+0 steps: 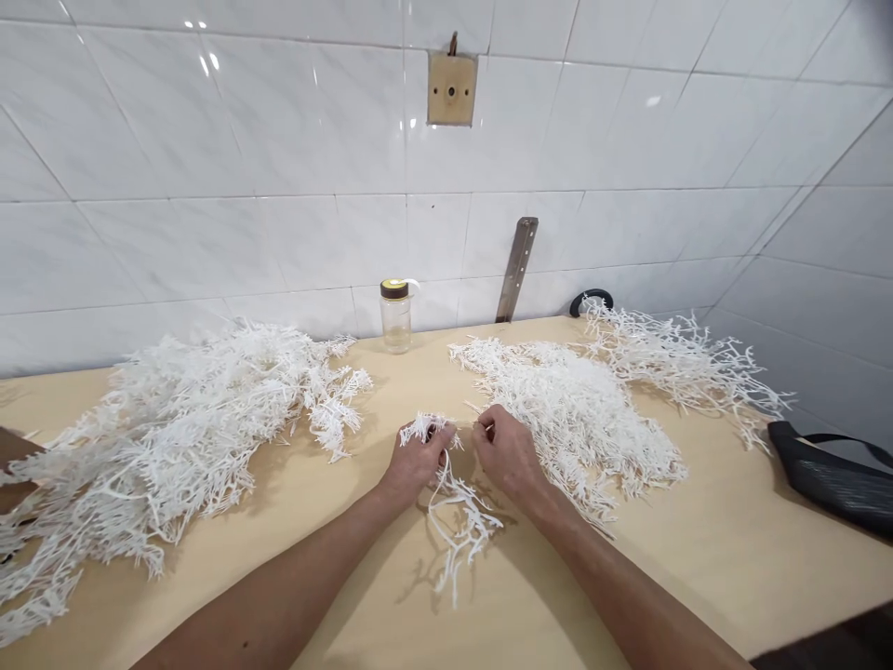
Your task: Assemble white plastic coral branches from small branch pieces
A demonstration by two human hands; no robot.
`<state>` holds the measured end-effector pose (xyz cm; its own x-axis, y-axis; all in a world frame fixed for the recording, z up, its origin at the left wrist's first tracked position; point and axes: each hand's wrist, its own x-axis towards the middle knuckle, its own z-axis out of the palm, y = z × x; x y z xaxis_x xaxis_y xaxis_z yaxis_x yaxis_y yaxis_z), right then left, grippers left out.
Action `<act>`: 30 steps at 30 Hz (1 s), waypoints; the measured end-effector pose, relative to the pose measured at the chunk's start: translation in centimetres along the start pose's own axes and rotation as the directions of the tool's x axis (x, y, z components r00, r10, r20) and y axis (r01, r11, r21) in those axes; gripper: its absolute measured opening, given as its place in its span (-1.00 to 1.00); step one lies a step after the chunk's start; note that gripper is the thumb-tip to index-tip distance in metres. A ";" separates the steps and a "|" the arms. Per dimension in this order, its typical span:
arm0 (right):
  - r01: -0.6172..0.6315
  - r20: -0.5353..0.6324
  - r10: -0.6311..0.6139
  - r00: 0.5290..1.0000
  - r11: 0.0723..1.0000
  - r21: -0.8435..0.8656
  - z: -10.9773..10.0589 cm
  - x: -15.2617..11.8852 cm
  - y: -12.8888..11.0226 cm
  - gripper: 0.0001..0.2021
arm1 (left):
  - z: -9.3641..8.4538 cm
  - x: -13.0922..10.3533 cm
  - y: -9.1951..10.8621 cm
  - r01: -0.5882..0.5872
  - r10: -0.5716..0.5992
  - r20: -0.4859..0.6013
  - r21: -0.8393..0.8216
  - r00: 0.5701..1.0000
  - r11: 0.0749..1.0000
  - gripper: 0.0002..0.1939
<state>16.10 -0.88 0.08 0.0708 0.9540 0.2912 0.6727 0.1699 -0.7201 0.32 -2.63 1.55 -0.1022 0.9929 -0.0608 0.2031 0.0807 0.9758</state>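
My left hand (419, 458) is closed round a white branching piece (464, 526), whose twigs hang below the fingers over the table and poke out above them. Just to the right, my right hand (506, 448) has its fingertips pinched together by a thin strand that runs between the hands; what exactly they hold is too small to name. Beside my right hand lies a pile of short white twigs (572, 405). A larger heap of white branching pieces (202, 419) spreads over the table's left side.
A clear bottle (395, 321) with a dark and yellow lid stands at the back of the table (391, 614). A metal strip (517, 270) leans on the wall. More white branches (684, 358) and a black bag (830, 475) are at right. Part of another person's arm (15, 465) shows at far left.
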 end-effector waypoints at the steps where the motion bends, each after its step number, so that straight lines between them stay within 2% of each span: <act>1: -0.032 0.021 0.031 0.999 0.999 0.040 -0.4 0.2 0.1 -0.91 | 0.0 -0.1 0.1 0.021 -0.021 0.019 -0.025 1.000 0.999 -0.61; 6: -0.180 0.098 0.157 0.983 0.931 0.319 -1.5 1.0 0.5 -0.90 | 0.2 0.1 0.5 0.121 -0.114 0.042 -0.215 0.993 0.969 -0.60; 9: -0.246 0.230 0.143 0.963 0.816 0.523 -1.1 0.9 0.6 -0.81 | 0.3 0.3 0.5 0.135 -0.129 0.042 -0.264 0.991 0.955 -0.58; 12: -0.350 0.396 0.092 0.914 0.672 0.653 -0.5 0.5 0.5 -0.70 | 0.2 0.4 0.4 0.149 -0.147 0.030 -0.273 0.989 0.950 -0.58; 16: -0.470 0.562 0.035 0.826 0.592 0.654 -0.1 0.2 0.4 -0.68 | 0.2 0.3 0.8 0.175 -0.177 0.017 -0.262 0.984 0.949 -0.60; 19: -0.506 0.596 0.024 0.802 0.558 0.658 -0.1 0.1 0.3 -0.63 | 0.1 0.2 1.2 0.189 -0.189 0.022 -0.229 0.982 0.955 -0.60; 22: -0.506 0.601 0.010 0.799 0.550 0.664 0.0 0.0 0.1 -0.63 | 0.1 0.1 1.4 0.176 -0.173 0.032 -0.190 0.984 0.966 -0.61; 30: -0.462 0.522 0.050 0.852 0.543 0.702 0.6 -0.1 0.4 -0.65 | 0.1 0.1 1.0 0.067 -0.062 0.034 -0.149 0.997 0.987 -0.54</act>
<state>15.87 -0.79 -0.63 -0.2908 0.9497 -0.1165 -0.1845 -0.1751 -0.9671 0.61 -2.43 2.49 -0.0813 0.9884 -0.1284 0.0481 0.1326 0.9900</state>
